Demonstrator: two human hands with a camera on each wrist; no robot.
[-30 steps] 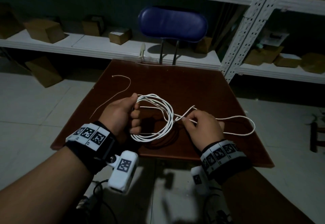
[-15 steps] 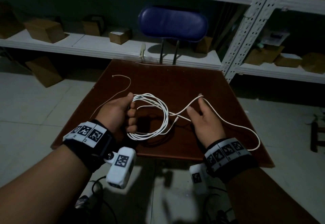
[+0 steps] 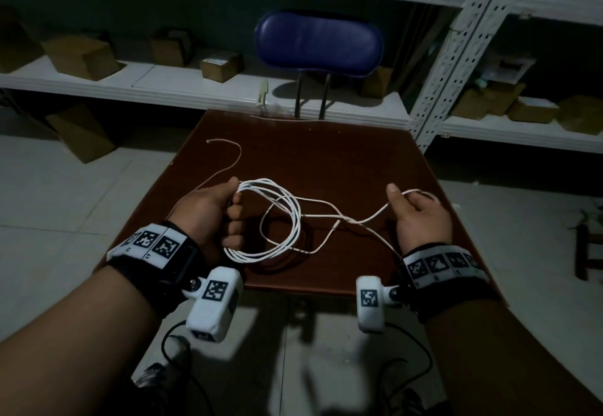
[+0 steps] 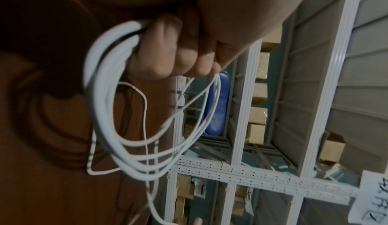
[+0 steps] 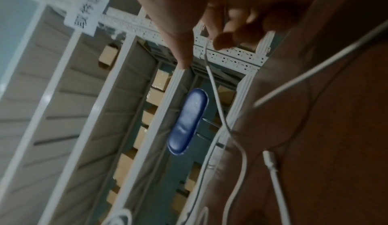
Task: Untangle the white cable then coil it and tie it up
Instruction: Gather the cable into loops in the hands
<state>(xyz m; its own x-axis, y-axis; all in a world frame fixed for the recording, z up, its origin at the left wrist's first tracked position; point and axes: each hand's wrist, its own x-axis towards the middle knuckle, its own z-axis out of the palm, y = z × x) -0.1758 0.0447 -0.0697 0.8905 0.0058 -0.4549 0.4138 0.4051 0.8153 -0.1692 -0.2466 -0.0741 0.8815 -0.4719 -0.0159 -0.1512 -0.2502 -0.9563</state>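
My left hand [image 3: 232, 211] grips one side of a coil of white cable [image 3: 295, 219] with several loops, held just above the brown table [image 3: 342, 157]. The left wrist view shows its fingers [image 4: 168, 51] curled round the bundled loops [image 4: 105, 112]. A loose strand [image 3: 365, 219] runs from the coil to my right hand [image 3: 416, 208]. That hand's fingers curl over the strand while the thumb points up. In the right wrist view the cable [image 5: 212, 79] comes out between thumb and curled fingers [image 5: 228, 32]. The cable's plug end [image 5: 269, 160] hangs free near the table.
A thin beige string [image 3: 228, 161] lies on the table's far left and reaches toward my left hand. A blue chair back [image 3: 318, 41] stands behind the table. White metal shelving [image 3: 456, 56] holding cardboard boxes [image 3: 81, 56] lines the back wall.
My right hand has moved right and away from the coil, drawing the loose strand out longer. The left hand keeps its grip on the coil and has hardly moved.
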